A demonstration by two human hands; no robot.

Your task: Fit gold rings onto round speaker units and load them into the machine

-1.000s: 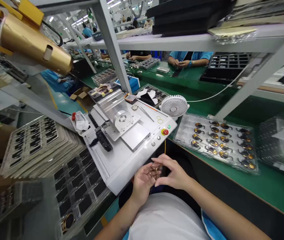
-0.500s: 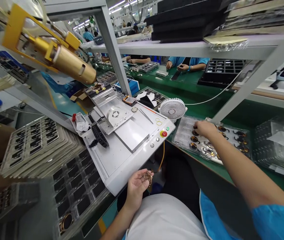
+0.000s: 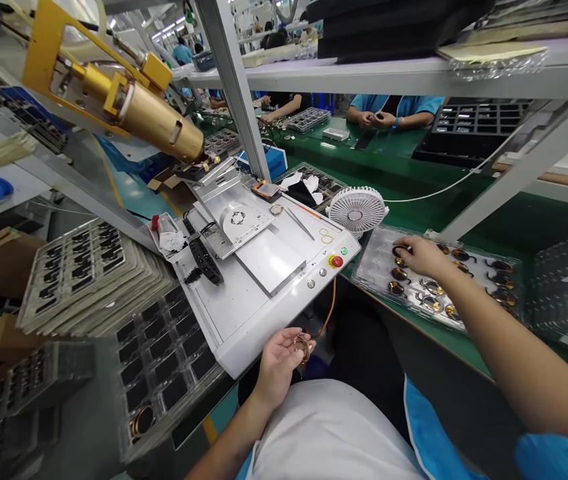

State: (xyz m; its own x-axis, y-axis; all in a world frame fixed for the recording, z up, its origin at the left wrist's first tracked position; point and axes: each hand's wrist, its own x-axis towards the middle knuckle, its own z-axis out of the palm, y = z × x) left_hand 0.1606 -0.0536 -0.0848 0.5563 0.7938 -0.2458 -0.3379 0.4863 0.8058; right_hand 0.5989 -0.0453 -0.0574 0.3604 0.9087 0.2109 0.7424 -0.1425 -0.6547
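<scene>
My left hand (image 3: 280,363) is closed around a rose-gold watch case (image 3: 303,348), a ring with an open middle, held low in front of the white machine. Over the clear plastic tray (image 3: 371,257) on the right, my right hand (image 3: 425,257) pinches a small dark round part with a curved tail (image 3: 402,250) at its fingertips. Whether that part is fully off the tray I cannot tell. More round dark and amber parts with tails, such as this disc (image 3: 396,288), lie in the tray below and beside my fingers.
The white machine (image 3: 244,333) has a metal fixture (image 3: 238,220), tweezers (image 3: 300,223) and a red button (image 3: 335,261). A small fan (image 3: 357,210) stands by the tray. At left are stacked trays (image 3: 77,280) and a tray of black squares (image 3: 164,363). A shelf post (image 3: 234,87) rises behind.
My view has shifted slightly, so the scene sits a little differently. At my right fingertips, the dark tailed part now shows more clearly. My left hand keeps its hold on the watch case.
</scene>
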